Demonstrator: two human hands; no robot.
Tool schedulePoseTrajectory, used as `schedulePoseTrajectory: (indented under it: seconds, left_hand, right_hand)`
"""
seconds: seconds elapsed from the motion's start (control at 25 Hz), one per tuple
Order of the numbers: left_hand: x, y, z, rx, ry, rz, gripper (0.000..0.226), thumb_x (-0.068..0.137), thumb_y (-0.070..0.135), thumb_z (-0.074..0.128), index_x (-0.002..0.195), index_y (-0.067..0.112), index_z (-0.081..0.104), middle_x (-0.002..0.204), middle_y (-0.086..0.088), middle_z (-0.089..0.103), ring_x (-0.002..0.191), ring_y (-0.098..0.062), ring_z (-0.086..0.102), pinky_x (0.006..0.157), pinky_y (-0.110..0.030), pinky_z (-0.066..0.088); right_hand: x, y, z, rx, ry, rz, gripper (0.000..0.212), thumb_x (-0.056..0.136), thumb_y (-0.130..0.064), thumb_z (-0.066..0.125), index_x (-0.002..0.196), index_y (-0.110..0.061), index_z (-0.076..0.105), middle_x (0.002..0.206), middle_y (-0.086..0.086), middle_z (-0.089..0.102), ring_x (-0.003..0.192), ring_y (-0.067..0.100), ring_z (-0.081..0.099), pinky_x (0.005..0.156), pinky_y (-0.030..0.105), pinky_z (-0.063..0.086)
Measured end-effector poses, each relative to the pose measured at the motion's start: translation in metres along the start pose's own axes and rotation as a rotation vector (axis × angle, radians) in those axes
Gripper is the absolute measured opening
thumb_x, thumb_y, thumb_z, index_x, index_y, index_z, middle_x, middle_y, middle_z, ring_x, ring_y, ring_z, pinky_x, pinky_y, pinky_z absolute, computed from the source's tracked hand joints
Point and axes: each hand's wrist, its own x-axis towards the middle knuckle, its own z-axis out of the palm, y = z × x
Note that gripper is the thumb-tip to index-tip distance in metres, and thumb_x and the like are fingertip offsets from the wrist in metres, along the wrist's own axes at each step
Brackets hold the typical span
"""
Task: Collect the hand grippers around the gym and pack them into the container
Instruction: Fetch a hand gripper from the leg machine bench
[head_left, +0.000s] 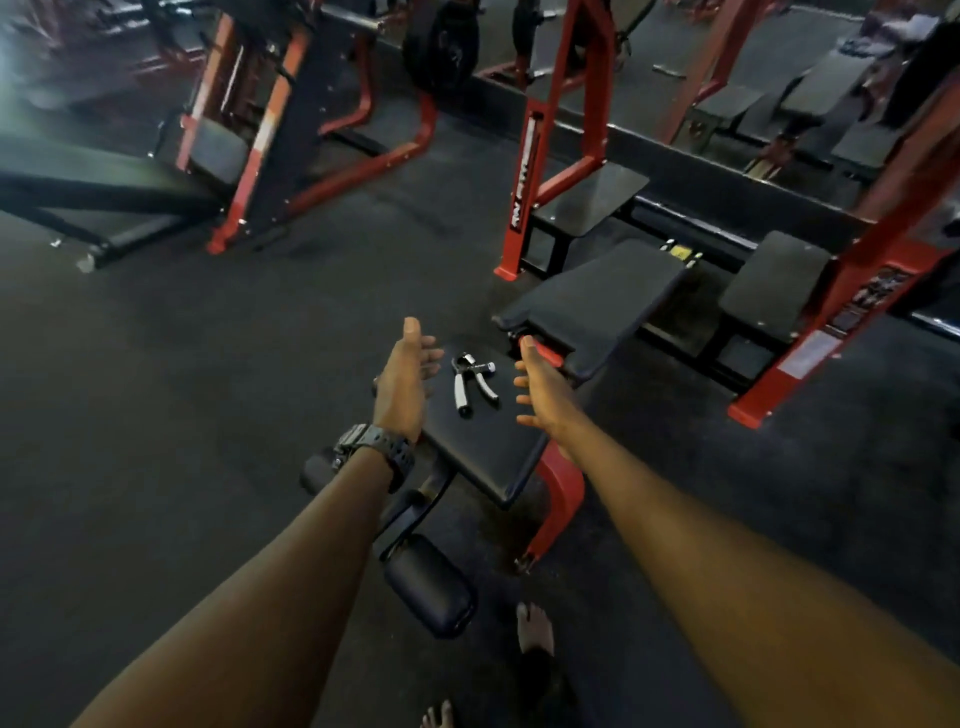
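A hand gripper with grey handles and a metal spring lies on the black seat pad of a red-framed bench. My left hand, with a black watch on its wrist, hovers just left of the gripper, fingers straight and spread. My right hand hovers just right of it, fingers relaxed. Neither hand touches the gripper. No container is in view.
The bench's black back pad rises beyond the seat, and leg rollers stick out toward me. Red machine frames and more black pads stand behind and to the right. Dark rubber floor lies to the left. Bare feet show below.
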Motion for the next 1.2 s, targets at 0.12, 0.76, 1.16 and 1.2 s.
schedulePoseTrajectory:
  seconds: [0.12, 0.76, 1.16, 1.2]
  left_hand:
    - [0.05, -0.009, 0.021, 0.011, 0.061, -0.033, 0.067, 0.075, 0.074, 0.031, 0.105, 0.022, 0.061, 0.116, -0.006, 0.065, 0.106, -0.023, 0.059, 0.09, -0.039, 0.044]
    - [0.252, -0.141, 0.04, -0.073, 0.263, -0.228, 0.062, 0.077, 0.071, 0.031, 0.096, 0.021, 0.061, 0.103, -0.006, 0.063, 0.093, -0.018, 0.056, 0.084, -0.033, 0.042]
    - [0.26, -0.12, 0.034, -0.037, 0.284, -0.174, 0.061, 0.092, 0.066, 0.029, 0.105, 0.016, 0.06, 0.108, -0.007, 0.064, 0.101, -0.022, 0.059, 0.092, -0.037, 0.044]
    - [0.256, -0.104, 0.033, -0.022, 0.295, -0.153, 0.063, 0.088, 0.07, 0.029, 0.104, 0.018, 0.061, 0.109, -0.006, 0.066, 0.103, -0.023, 0.061, 0.093, -0.039, 0.045]
  right_hand:
    - [0.073, 0.001, 0.005, 0.007, -0.069, 0.026, 0.072, 0.092, -0.072, 0.033, 0.132, -0.017, 0.055, 0.129, 0.005, 0.057, 0.12, 0.026, 0.056, 0.087, 0.042, 0.053]
    - [0.314, 0.098, 0.115, -0.616, 0.131, 0.055, 0.064, 0.081, -0.06, 0.064, 0.122, -0.012, 0.055, 0.134, 0.014, 0.054, 0.126, 0.036, 0.047, 0.102, 0.045, 0.04]
    - [0.312, 0.093, 0.114, -0.322, 0.05, 0.129, 0.079, 0.071, -0.045, 0.072, 0.137, -0.018, 0.038, 0.126, 0.011, 0.06, 0.112, 0.032, 0.059, 0.092, 0.04, 0.049]
    - [0.305, 0.077, 0.109, -0.162, 0.003, 0.153, 0.072, 0.074, -0.045, 0.068, 0.137, -0.021, 0.041, 0.12, 0.008, 0.062, 0.105, 0.029, 0.062, 0.088, 0.04, 0.052]
